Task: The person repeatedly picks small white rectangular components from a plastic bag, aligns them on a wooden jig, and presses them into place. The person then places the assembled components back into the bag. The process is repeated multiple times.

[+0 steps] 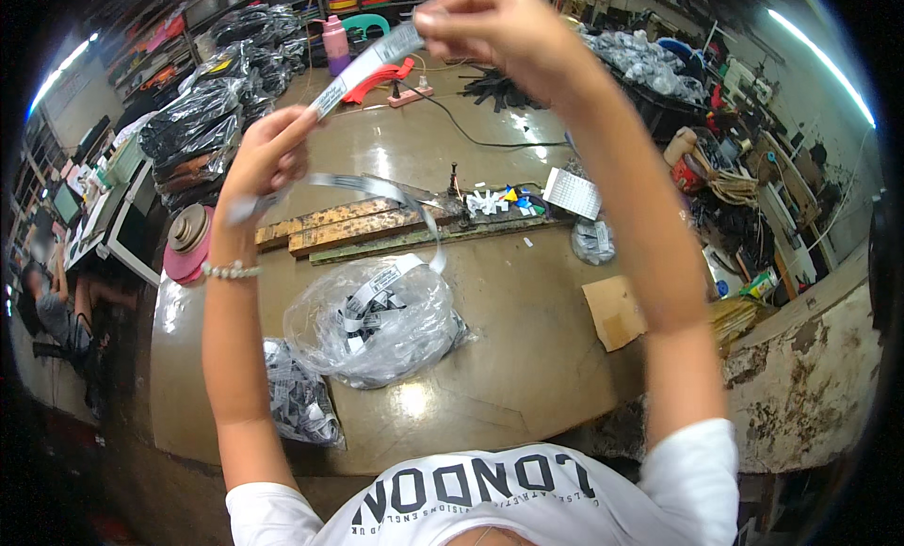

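A white printed label strip is stretched slantwise between my two raised hands. My left hand pinches its lower end. Higher up and farther right, my right hand, a little blurred, grips the other end between thumb and fingers. From my left hand the strip runs on in a loose loop and down to a clear plastic bag on the table. Inside that bag lies a heap of black and white labels. A beaded bracelet circles my left wrist.
Wooden bars lie across the brown table. Beyond them are a pink bottle and a power strip with a cable. Cardboard lies at right, a second label bag near left. Black plastic-wrapped piles stand far left; a person sits beyond.
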A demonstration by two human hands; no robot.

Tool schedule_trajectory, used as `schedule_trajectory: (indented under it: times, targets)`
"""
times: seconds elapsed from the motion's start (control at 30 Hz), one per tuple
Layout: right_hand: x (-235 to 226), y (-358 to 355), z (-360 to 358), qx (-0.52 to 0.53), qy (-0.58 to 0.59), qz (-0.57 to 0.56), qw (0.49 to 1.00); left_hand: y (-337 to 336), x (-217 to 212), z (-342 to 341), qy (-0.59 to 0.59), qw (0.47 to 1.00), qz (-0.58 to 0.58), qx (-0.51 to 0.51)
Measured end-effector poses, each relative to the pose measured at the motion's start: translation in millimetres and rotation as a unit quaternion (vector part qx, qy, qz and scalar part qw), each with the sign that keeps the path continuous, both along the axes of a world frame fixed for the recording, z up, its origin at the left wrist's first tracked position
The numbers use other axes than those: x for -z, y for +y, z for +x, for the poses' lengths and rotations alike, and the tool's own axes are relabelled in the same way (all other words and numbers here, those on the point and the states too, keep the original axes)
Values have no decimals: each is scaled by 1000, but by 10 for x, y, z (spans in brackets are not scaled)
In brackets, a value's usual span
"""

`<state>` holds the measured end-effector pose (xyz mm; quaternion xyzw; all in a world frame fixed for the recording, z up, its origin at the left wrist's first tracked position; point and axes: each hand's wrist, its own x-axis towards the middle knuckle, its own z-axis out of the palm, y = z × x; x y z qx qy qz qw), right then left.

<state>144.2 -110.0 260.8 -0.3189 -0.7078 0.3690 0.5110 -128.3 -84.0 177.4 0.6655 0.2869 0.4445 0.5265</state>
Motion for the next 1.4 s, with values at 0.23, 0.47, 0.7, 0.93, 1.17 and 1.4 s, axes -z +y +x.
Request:
schedule_trajectory:
  times: [0.23, 0.47, 0.7, 0.93, 1.17, 1.4]
  targets:
    - [2037, -92, -240, 65, 0, -147, 987, -13, 1148, -845, 383, 915, -49, -114]
    - [2128, -175, -345, 78, -104, -38, 991, -242, 1152, 289, 266, 931, 246, -53]
    - [1929, -321, 145, 19, 134, -187, 973, -259, 871, 987, 135, 986, -70, 70]
    - [1814, -420, 367, -3, 179, -198, 964, -468, 813, 985, 136, 991, -22, -4]
    - [1685, -529, 311, -30, 170, -202, 964, -595, 710, 984, 125, 991, -26, -34]
    - [1605, -627, 438, -8, 93, -217, 972, -673, 705, 942, 157, 985, 36, -67]
